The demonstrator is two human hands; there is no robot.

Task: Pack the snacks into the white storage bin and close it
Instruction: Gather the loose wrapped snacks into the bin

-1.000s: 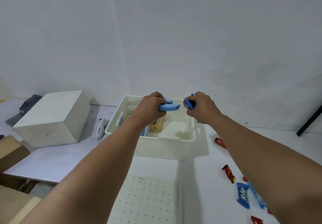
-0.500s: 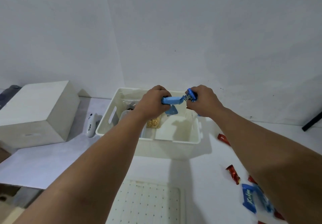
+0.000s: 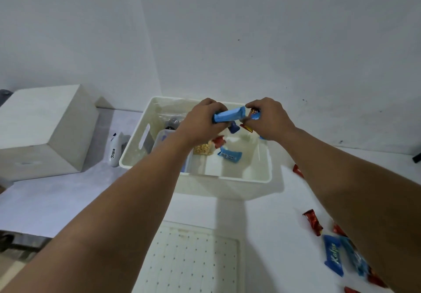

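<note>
Head view — open white bin (image 3: 246, 178), half-filled

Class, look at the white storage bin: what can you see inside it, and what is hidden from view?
Inside the white storage bin: a blue snack packet, a red wrapper, a pack of pale yellow pieces, a clear tub. The left hand and forearm cover the rest.

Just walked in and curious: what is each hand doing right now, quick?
Left hand: holding a light blue snack bar above the white bin.
Right hand: holding small snack packets above the bin.
</note>
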